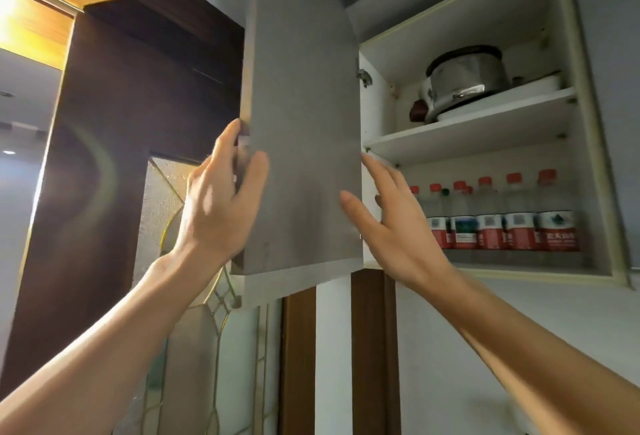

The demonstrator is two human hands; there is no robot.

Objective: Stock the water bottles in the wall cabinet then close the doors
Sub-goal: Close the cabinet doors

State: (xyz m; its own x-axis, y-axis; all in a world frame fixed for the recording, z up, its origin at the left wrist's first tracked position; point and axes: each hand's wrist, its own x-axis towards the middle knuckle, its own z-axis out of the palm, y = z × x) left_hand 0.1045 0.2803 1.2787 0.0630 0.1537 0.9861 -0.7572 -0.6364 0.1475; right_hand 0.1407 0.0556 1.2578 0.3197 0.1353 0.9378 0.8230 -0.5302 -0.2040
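Note:
The wall cabinet stands open above me. Its grey left door is swung out toward me. My left hand grips the door's free edge, fingers wrapped behind it and thumb on the front. My right hand is spread open, its thumb on the door's face near the hinge side and its fingers reaching in front of the lower compartment. Several water bottles with red caps and red labels stand in a row on the lower shelf. The right door is out of view.
On the upper shelf sits a steel pot on a white dish. A dark wooden door frame stands at the left, with a patterned glass panel below. A white wall lies under the cabinet.

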